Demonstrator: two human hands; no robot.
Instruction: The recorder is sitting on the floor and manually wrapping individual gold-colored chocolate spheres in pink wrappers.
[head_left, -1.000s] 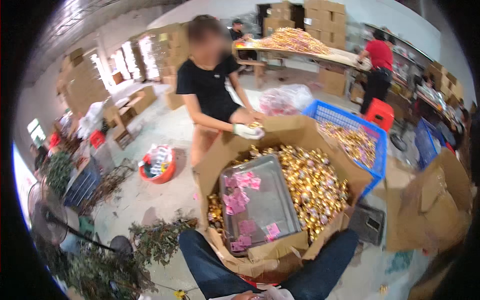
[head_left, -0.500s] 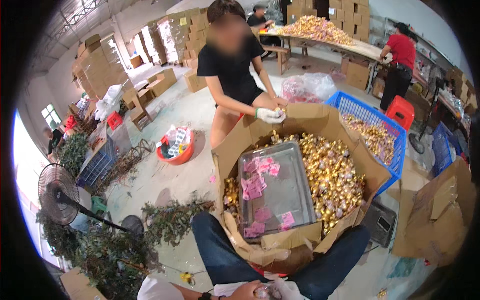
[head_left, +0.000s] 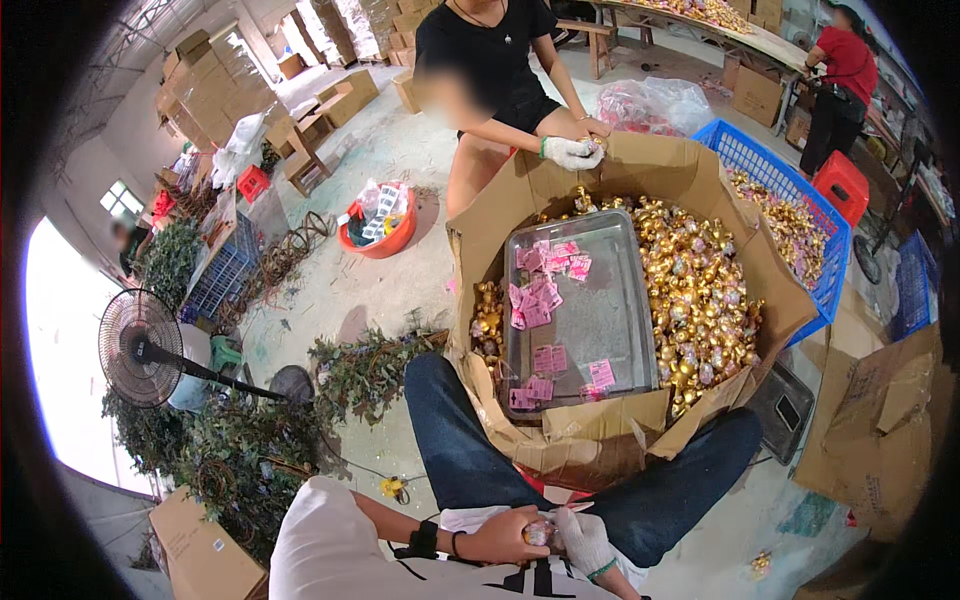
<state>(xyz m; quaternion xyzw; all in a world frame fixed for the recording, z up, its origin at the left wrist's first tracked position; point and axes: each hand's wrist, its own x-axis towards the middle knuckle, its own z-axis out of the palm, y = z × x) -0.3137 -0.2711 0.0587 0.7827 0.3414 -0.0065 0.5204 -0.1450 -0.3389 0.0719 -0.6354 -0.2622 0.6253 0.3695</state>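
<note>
My left hand [head_left: 503, 537], bare with a dark band at the wrist, is closed round a small shiny bauble [head_left: 538, 533] low in front of my body. Right beside it is my right hand [head_left: 586, 543] in a white knit glove, its fingers pinched together at the bauble's side; what they grip is too small to make out. Ahead, between my knees, stands a big cardboard box [head_left: 570, 455] full of gold shiny ornaments [head_left: 700, 290]. A grey metal tray [head_left: 590, 300] rests on them, bearing several pink printed cards [head_left: 540, 300].
Across the box a co-worker's gloved hand [head_left: 572, 153] holds a small ornament. A blue crate [head_left: 838, 270] of ornaments stands right of the box, near a dark flat scale [head_left: 785, 410]. To the left are a red basin [head_left: 395, 238], a fan [head_left: 142, 350] and green foliage [head_left: 230, 470].
The view has tipped down, so more of my arms shows. My gloved right hand now shows clearly at the bauble, beside the left. The co-worker leans further over the box.
</note>
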